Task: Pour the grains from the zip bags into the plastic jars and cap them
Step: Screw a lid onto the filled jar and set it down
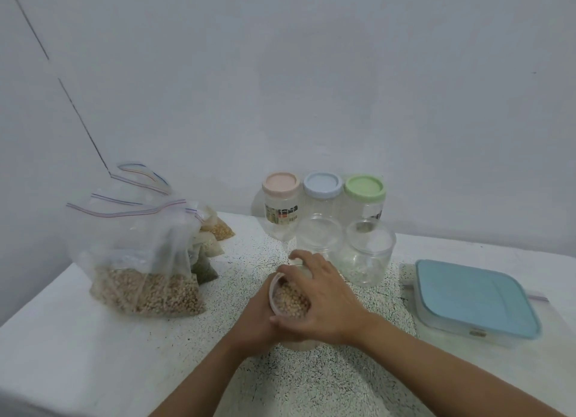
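Plastic grain jar (290, 301): uncapped, pale round grains up near the rim, at centre front of the surface (93, 354), between my two hands.
Left hand (254, 323): wraps the jar's left side, fingers curl round it; partly hidden under my right hand.
Right hand (322, 298): lies over the jar mouth, fingers curl down over the far rim and grip the top.
Zip bags (174, 239): bunched at the left rear of the surface, zip strips up.
Front bag (149, 295): holds pale round grains like those in the jar; the bags behind it show yellow, whitish and green grains.
Capped jars (322, 198): three clear ones in a row by the wall, capped pink, blue, green from left to right.
Open jars (367, 254): two clear, uncapped, just in front of the capped row, beyond my right hand.
Lidded box (473, 301): clear with a blue lid, at the right, well apart from the grain jar.
Surface: white, black-speckled in the middle.
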